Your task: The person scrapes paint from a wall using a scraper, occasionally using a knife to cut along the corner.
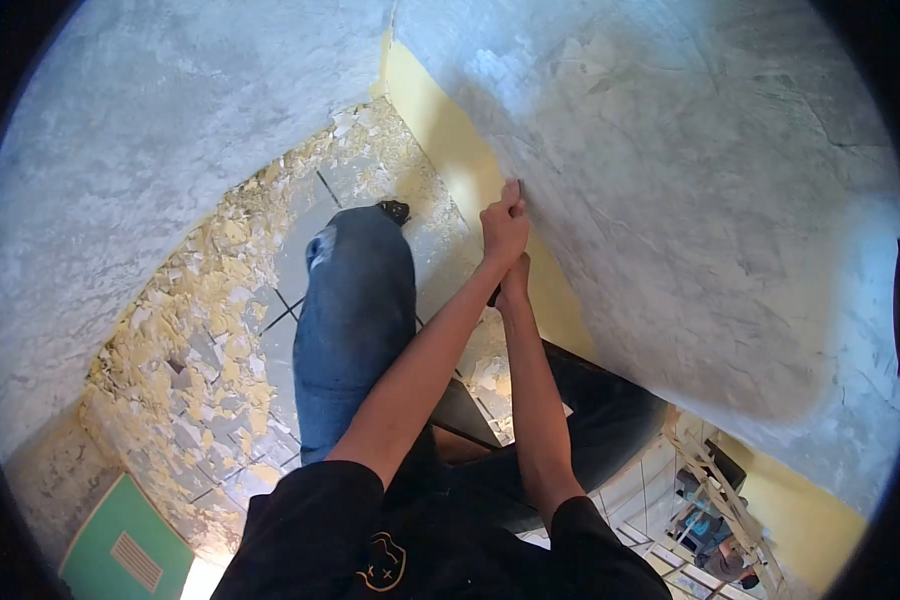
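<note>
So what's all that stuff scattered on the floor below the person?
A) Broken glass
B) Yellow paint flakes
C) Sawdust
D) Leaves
B: pale yellow flakes litter the tiled floor, matching the yellow strip left on the grey scraped wall where both hands press.

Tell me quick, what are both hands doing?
Left hand: closed on a tool pressed against the wall.
Right hand: closed just below it, apparently on the same handle.
</note>
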A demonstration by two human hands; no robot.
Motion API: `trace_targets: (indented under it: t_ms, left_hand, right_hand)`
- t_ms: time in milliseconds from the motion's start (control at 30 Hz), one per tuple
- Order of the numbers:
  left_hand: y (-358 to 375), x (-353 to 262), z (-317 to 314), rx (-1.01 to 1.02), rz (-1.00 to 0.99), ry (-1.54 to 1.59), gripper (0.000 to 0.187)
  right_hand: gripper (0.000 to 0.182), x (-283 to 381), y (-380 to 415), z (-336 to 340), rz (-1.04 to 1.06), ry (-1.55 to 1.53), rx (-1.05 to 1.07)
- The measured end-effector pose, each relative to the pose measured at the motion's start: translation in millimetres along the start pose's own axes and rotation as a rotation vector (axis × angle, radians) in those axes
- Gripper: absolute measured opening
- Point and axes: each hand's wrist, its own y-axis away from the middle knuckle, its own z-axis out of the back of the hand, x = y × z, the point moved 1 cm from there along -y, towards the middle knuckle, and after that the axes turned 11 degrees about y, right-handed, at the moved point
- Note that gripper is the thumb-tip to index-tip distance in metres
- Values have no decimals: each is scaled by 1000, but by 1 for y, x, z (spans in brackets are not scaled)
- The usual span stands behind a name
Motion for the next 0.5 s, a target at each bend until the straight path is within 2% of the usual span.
trace_targets:
  t_ms: [67, 100, 200, 267, 300, 333, 367, 400, 433, 500]
  left_hand:
    - [4, 11, -2, -97, -171, 174, 31]
    - [11, 10, -2, -94, -174, 178, 31]
    - [0, -4, -1, -29, -225, 19, 36]
    - [-18, 4, 3, -113, -112, 150, 37]
    - [-28, 6, 9, -84, 10, 125, 37]
    - [-25, 2, 16, -93, 10, 127, 37]
    - [-10, 3, 22, -55, 13, 50, 38]
    - [-4, -4, 24, -7, -12, -22, 39]
    - [-1, -1, 23, 4, -32, -18, 39]
    - [14, 10, 35, -166, -18, 143, 42]
  right_hand:
    - [28, -1, 7, 0, -17, 44, 44]
    - [28, 4, 17, 4, -12, 45, 40]
    - [22, 28, 15, 1, -27, 30, 89]
    - [21, 10, -19, -9, -34, 40, 103]
    - [20, 9, -24, -21, -72, 4, 107]
    - [20, -2, -27, -26, -72, 9, 114]
    - [28, -21, -21, -25, -36, 1, 109]
    - [36, -22, -22, -24, 26, -18, 99]
    - [36, -9, -12, -17, 46, -26, 92]
    - [29, 3, 30, 10, -154, 217, 430]
